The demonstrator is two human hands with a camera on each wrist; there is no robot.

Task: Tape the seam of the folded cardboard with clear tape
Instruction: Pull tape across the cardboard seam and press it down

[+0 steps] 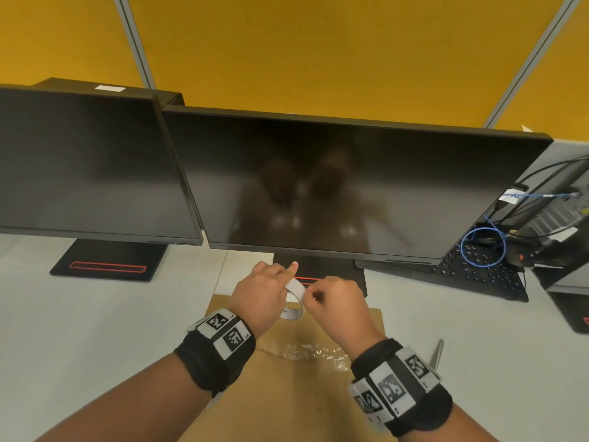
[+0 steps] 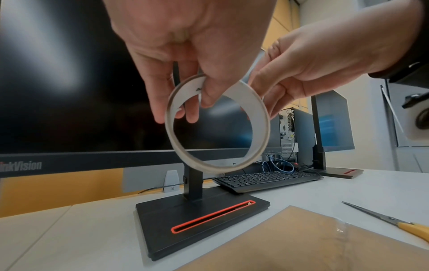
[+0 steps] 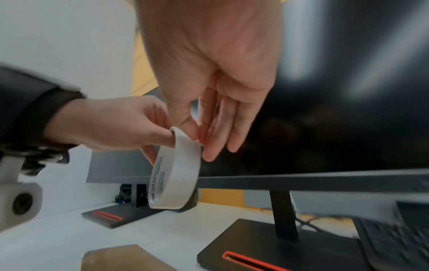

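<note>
A thin, nearly used-up white tape roll (image 1: 294,288) hangs in the air over the far end of the brown folded cardboard (image 1: 296,393). My left hand (image 1: 280,279) grips the tape roll (image 2: 258,103) at its top, thumb inside the ring and fingers outside. My right hand (image 1: 314,296) pinches the outer face of the tape roll (image 3: 184,168) with thumb and fingertips (image 3: 209,152). A crinkled strip of clear tape (image 1: 314,354) lies across the cardboard between my wrists. No loose tape end shows.
Scissors (image 2: 392,219) with yellow handles lie on the white desk right of the cardboard (image 2: 301,243). Two dark monitors (image 1: 350,186) stand behind, one black base (image 2: 199,220) just past the cardboard. A keyboard (image 1: 478,269), cables and a computer tower sit at the right.
</note>
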